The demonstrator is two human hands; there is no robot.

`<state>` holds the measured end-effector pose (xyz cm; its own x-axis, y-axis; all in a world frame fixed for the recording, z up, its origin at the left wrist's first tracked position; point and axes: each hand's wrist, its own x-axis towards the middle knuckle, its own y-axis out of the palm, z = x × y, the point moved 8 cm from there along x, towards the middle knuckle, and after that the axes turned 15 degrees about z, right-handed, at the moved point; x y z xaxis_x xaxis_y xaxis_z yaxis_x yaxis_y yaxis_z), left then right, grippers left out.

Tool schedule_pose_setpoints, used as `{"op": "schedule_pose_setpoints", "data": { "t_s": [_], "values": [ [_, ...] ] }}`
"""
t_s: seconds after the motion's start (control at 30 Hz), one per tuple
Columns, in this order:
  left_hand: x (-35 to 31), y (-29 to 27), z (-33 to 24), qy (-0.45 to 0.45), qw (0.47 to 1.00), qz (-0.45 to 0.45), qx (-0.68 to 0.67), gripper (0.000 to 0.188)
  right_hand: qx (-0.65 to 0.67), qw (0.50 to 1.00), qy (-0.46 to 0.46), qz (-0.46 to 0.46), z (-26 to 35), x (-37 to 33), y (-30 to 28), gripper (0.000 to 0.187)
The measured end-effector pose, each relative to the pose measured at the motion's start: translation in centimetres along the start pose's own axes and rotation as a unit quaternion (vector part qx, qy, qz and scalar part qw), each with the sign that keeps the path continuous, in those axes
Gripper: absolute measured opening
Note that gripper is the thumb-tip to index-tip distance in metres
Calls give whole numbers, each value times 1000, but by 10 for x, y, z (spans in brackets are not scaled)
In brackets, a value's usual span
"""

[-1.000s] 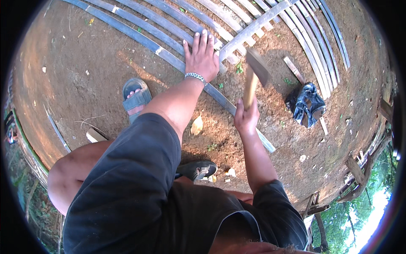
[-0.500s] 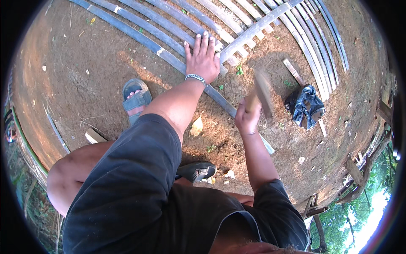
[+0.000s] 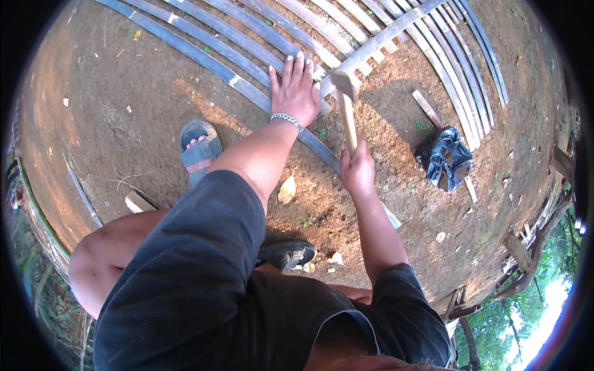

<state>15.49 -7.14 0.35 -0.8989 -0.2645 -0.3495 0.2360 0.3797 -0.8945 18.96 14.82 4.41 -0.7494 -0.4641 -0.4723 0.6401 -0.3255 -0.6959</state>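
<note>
My left hand [image 3: 295, 93] lies flat, fingers spread, across the ends of the long bamboo slats [image 3: 238, 40] at the corner of a slatted frame. A crosswise slat [image 3: 390, 35] runs over the slats up to the right, its lower end beside my left fingertips. My right hand [image 3: 357, 168] is wrapped round the wooden handle of a hammer [image 3: 348, 123]. The metal head is over that lower end, just right of my left hand; I cannot tell whether it touches. Any nail there is hidden or too small to make out.
A crumpled black plastic bag [image 3: 447, 157] sits on the bare soil to the right, near a short wood strip [image 3: 427, 108]. My sandalled foot [image 3: 201, 148] stands left of my left arm. A wood block [image 3: 140, 201] lies by my knee. Rough timbers [image 3: 520, 252] edge the right side.
The hammer has swung from the right, where it was blurred, up and left to the crosswise slat's end. My right hand shifted slightly left; my left hand stayed in place.
</note>
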Motion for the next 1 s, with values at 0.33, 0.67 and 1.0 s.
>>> {"op": "schedule_pose_setpoints", "data": {
  "t_s": [0.33, 0.67, 1.0],
  "values": [
    [1, 1, -3, -2, 1000, 14, -6, 64, 30, 997, 66, 3, -29, -10, -6, 35],
    [-3, -5, 8, 43, 993, -61, -90, 62, 522, 830, 137, -141, -110, -92, 43, 31],
    [-81, -66, -221, 445, 826, -175, -299, 24, 407, 880, 235, -72, -121, -93, 32, 40]
  ]
}}
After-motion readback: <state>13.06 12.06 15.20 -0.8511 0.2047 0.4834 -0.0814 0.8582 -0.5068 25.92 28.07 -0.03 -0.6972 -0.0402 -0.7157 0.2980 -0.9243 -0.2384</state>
